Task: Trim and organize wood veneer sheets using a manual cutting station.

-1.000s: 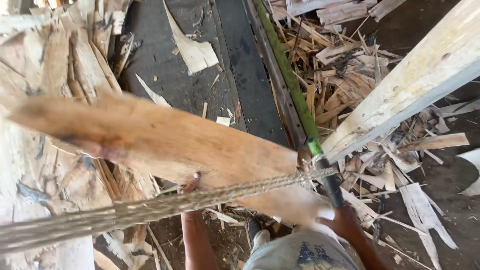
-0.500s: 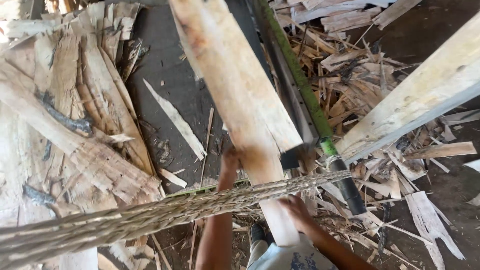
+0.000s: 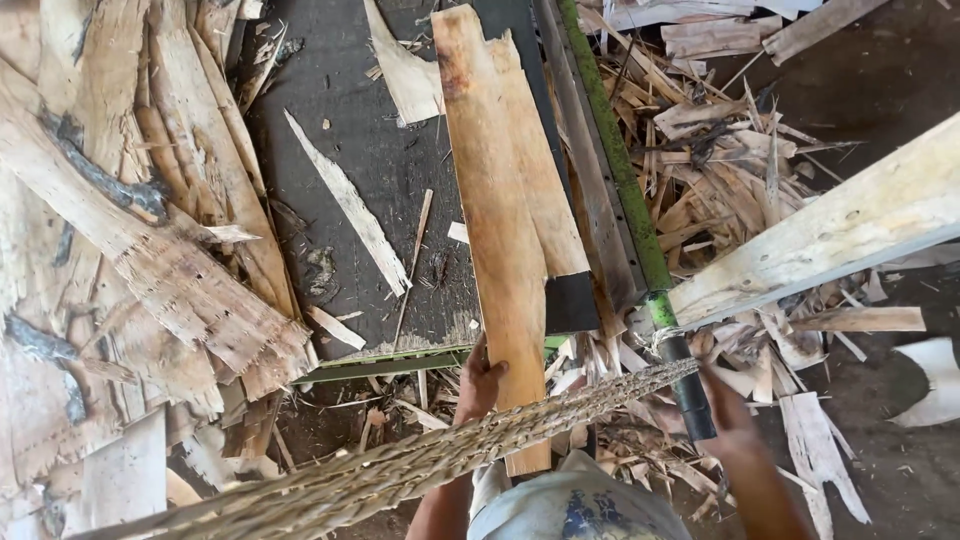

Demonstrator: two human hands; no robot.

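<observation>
Head view: left hand (image 3: 482, 383) grips the near end of a long wood strip (image 3: 495, 230) lying on the dark bench (image 3: 350, 130). Right hand (image 3: 728, 415) is beside the black handle (image 3: 690, 385); I cannot tell its grip. A thick rope (image 3: 450, 455) crosses in front. Wood scraps (image 3: 140, 250) lie around.

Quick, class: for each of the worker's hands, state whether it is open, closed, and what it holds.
Left hand: closed on the edge of the long wooden strip.
Right hand: by the dark handle of the green bar; grip cannot be told.
</observation>
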